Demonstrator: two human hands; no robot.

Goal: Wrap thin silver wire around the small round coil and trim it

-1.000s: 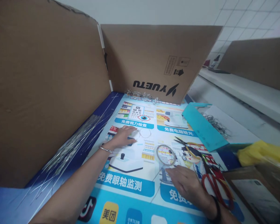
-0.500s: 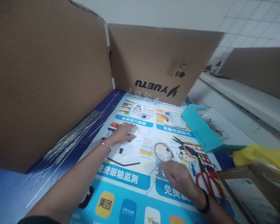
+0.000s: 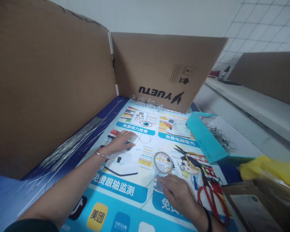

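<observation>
My left hand [image 3: 122,141] lies palm down on the printed poster [image 3: 145,158], fingers stretched out. Close to its fingertips is a loop of thin wire [image 3: 145,139]; whether they touch it I cannot tell. My right hand [image 3: 176,193] is closed in a pinch on a thin wire [image 3: 147,201], which runs out toward the lower left. Just beyond its fingers sits a round, pale ring [image 3: 163,162], through which the poster shows. Scissors [image 3: 211,199] with red handles lie to the right of that hand.
Cardboard panels [image 3: 164,61] stand at the back and left. Long straight wires [image 3: 72,141] lie along the left panel. Small clear bits [image 3: 145,100] line the back edge. A turquoise folded box [image 3: 205,138], a tangled wire pile [image 3: 218,135], yellow material [image 3: 268,170] and a brown package [image 3: 251,206] are at right.
The whole view has shifted slightly, so things appear a little lower and further left. Both hands keep nearly the same places on the poster, and their grips look unchanged.
</observation>
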